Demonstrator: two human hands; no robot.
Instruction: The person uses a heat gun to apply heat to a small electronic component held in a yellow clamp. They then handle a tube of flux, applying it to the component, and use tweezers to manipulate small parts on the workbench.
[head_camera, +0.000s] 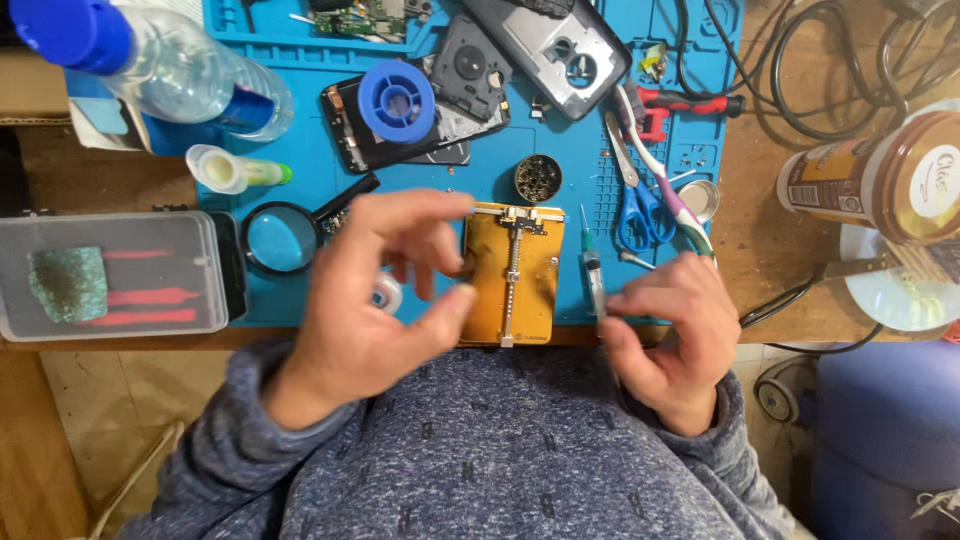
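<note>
A yellow metal board holder (530, 290) with a silver sliding rail lies on the blue work mat (300, 290) near the table's front edge. My left hand (370, 300) hovers at its left side with fingers spread; the index finger reaches toward the top left corner and the thumb touches the left edge. A small white tape roll (388, 293) shows behind that hand. A thin syringe (591, 262) with a green needle hub lies just right of the holder. My right hand (672, 335) is curled, its fingertips pinched on the syringe's near end.
On the mat are a magnifying glass (282, 238), a blue solder spool (397, 101) on opened phone parts, a round tin (538, 178), blue scissors (632, 205) and a toothbrush (668, 190). A clear tool box (110, 275) sits left, a water bottle (170, 65) behind, a jar (880, 175) right.
</note>
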